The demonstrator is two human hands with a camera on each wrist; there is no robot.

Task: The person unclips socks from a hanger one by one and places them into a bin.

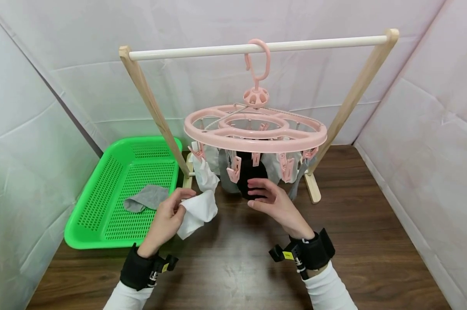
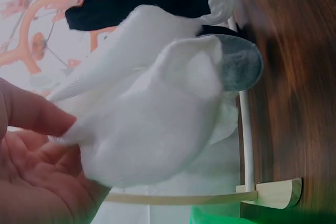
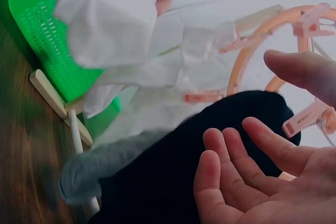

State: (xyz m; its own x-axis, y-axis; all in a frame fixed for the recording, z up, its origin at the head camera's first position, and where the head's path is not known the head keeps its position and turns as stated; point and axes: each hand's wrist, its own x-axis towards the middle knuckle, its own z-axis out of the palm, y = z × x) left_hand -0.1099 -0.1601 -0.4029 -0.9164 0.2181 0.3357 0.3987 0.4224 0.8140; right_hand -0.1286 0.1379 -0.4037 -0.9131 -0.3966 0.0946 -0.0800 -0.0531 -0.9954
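My left hand pinches a white sock between thumb and fingers, left of centre and below the hanger. In the left wrist view its soft, puffed-out fabric fills the middle. My right hand is empty, its fingers spread and slightly bent, thumb apart. Those fingers overlap a black sock that hangs from a pink clip hanger. Another white sock hangs at the hanger's left, under a clip. Grey socks hang behind the black one.
The hanger's hook sits over a white rod on a wooden stand. Several free pink clips dangle along the front rim. At left, a green basket holds a grey cloth item.
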